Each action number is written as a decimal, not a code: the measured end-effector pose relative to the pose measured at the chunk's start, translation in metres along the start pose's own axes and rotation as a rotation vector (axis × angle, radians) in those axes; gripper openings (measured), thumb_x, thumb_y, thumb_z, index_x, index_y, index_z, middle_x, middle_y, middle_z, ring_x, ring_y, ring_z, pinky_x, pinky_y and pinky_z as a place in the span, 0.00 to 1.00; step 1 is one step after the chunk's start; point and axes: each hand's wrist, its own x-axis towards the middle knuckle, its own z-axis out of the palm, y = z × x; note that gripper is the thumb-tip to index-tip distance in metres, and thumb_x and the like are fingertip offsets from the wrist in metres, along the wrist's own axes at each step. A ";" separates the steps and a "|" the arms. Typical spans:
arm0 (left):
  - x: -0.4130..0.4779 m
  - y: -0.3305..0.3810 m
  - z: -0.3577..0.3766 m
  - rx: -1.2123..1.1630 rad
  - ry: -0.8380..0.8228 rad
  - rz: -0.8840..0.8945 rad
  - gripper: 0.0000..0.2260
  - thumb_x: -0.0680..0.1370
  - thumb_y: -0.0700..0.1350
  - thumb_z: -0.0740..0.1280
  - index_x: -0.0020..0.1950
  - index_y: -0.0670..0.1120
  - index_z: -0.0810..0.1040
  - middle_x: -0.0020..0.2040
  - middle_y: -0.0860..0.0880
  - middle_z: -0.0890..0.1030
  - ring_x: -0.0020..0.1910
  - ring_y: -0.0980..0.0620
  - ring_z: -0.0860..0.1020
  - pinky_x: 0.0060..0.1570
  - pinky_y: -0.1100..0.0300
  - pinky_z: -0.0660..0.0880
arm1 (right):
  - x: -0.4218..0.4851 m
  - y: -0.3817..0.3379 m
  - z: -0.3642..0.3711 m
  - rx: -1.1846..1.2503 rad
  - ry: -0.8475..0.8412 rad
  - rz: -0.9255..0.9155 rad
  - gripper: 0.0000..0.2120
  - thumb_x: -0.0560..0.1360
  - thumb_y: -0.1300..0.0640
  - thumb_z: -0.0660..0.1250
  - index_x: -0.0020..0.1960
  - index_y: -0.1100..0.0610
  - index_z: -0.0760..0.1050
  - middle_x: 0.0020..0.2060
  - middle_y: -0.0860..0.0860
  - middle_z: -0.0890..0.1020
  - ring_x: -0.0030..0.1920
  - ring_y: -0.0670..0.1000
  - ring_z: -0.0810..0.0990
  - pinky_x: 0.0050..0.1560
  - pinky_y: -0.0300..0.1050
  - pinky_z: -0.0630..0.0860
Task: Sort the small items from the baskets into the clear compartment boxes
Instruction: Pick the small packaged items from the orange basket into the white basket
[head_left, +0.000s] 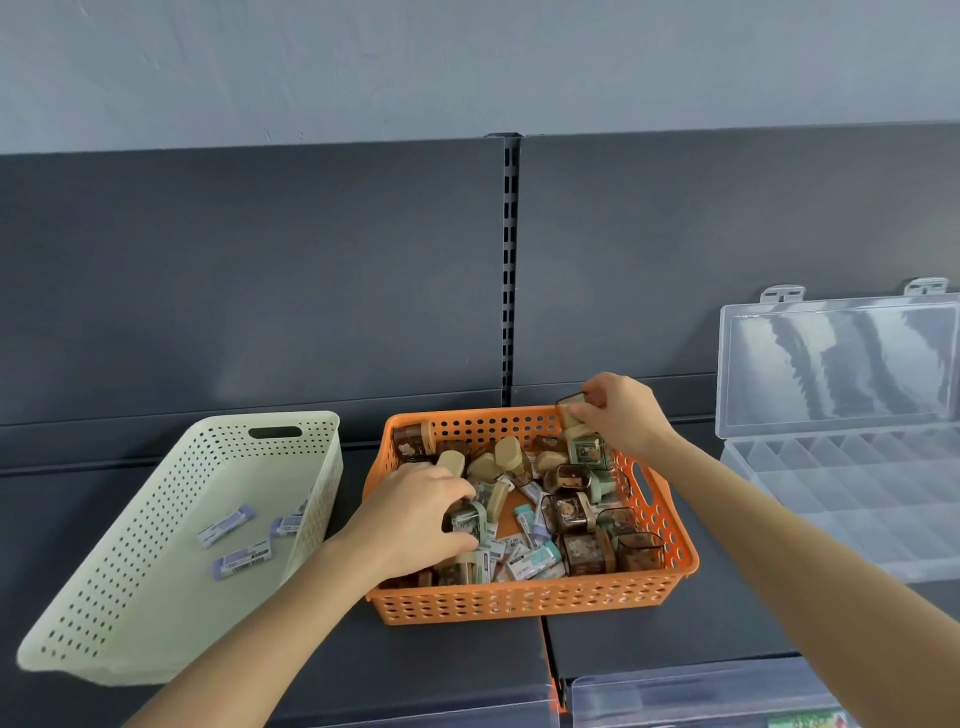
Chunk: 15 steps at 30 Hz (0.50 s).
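Note:
An orange perforated basket (524, 597) sits in the middle of the dark shelf, full of several small brown and green boxed items with beige caps and some flat labelled packets. My left hand (415, 519) reaches into its left side, fingers closed around a green-capped box (470, 519). Over the basket's far right corner, my right hand (621, 410) grips a brown box with a beige cap (570, 409). A clear compartment box (852, 499) lies open at the right, its lid (836, 364) leaning on the back panel.
A cream perforated basket (156, 561) stands tilted at the left and holds three purple-white packets (241, 556). The grey back panel rises behind everything. Clear plastic fronts (691, 699) run along the lower shelf edge at the bottom right.

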 end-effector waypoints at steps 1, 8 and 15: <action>0.000 -0.001 0.000 -0.003 -0.001 -0.001 0.25 0.74 0.60 0.67 0.69 0.54 0.71 0.66 0.55 0.74 0.65 0.55 0.69 0.65 0.57 0.68 | 0.001 0.000 0.002 -0.012 -0.004 0.004 0.19 0.78 0.52 0.65 0.64 0.61 0.73 0.58 0.56 0.79 0.54 0.54 0.78 0.47 0.41 0.71; -0.004 -0.001 -0.001 -0.013 0.010 0.007 0.25 0.74 0.60 0.67 0.70 0.54 0.71 0.66 0.55 0.73 0.66 0.55 0.68 0.65 0.57 0.68 | -0.003 0.000 0.007 -0.048 -0.035 0.015 0.21 0.80 0.53 0.60 0.70 0.62 0.68 0.62 0.58 0.77 0.59 0.56 0.77 0.51 0.41 0.70; -0.005 0.000 -0.004 -0.021 0.029 0.040 0.24 0.74 0.59 0.67 0.69 0.54 0.72 0.65 0.56 0.74 0.65 0.56 0.69 0.64 0.58 0.67 | -0.052 -0.023 0.000 -0.200 -0.062 -0.440 0.08 0.77 0.61 0.63 0.52 0.59 0.80 0.46 0.53 0.81 0.45 0.52 0.78 0.47 0.49 0.77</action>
